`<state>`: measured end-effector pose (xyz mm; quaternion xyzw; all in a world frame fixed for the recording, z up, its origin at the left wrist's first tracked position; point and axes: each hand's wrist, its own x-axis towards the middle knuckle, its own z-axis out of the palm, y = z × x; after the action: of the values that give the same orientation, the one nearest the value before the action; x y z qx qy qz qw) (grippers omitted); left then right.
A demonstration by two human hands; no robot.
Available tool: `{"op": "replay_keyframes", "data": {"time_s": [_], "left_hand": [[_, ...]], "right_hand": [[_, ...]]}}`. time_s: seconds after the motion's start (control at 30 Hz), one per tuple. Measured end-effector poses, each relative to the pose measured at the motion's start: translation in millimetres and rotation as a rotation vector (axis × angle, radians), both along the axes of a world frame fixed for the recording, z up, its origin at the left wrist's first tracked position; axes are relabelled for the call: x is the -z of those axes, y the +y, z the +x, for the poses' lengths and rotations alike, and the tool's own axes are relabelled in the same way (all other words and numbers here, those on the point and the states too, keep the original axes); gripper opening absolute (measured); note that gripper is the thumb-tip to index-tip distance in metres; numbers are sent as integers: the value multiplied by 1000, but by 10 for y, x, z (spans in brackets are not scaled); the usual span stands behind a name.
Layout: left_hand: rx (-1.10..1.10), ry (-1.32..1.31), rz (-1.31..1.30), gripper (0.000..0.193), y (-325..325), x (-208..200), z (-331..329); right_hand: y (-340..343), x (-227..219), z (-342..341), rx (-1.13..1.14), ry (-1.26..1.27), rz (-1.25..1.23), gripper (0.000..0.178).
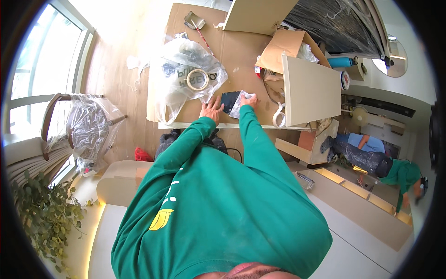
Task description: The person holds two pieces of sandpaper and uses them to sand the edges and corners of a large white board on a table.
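Observation:
A small sheet (229, 101), dark on its left part and pale grey on its right, lies on a brown cardboard cover (186, 116) over the table. It looks like folded sandpaper, though its kind is not certain. My left hand (212, 110) rests flat at the sheet's left edge, fingers spread. The fingers of my right hand (248, 100) are bent over the pale part and grip its right side. Beyond my left hand sits a clear plastic bag (183, 69) with a roll of masking tape (198, 80) on it.
Right of my hands stand another tape roll (279, 116), a beige panel (311, 90) and an open cardboard box (283, 49). A red-striped stick (204, 41) lies at the far side. A plastic-wrapped chair (90, 125) is at left. Two people work low at right, near open drawers (362, 197).

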<state>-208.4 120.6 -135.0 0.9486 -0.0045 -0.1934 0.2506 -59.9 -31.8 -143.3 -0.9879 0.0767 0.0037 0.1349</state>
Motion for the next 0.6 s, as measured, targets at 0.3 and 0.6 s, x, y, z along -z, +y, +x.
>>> {"op": "replay_keyframes", "data": {"time_s": [0.3, 0.6], "left_hand": [[14, -105, -68, 64, 128, -12, -110], [61, -301, -139, 63, 337, 123, -174]], "right_hand": [[22, -51, -63, -137, 41, -52, 49], [498, -385, -408, -542, 104, -102, 45]]}}
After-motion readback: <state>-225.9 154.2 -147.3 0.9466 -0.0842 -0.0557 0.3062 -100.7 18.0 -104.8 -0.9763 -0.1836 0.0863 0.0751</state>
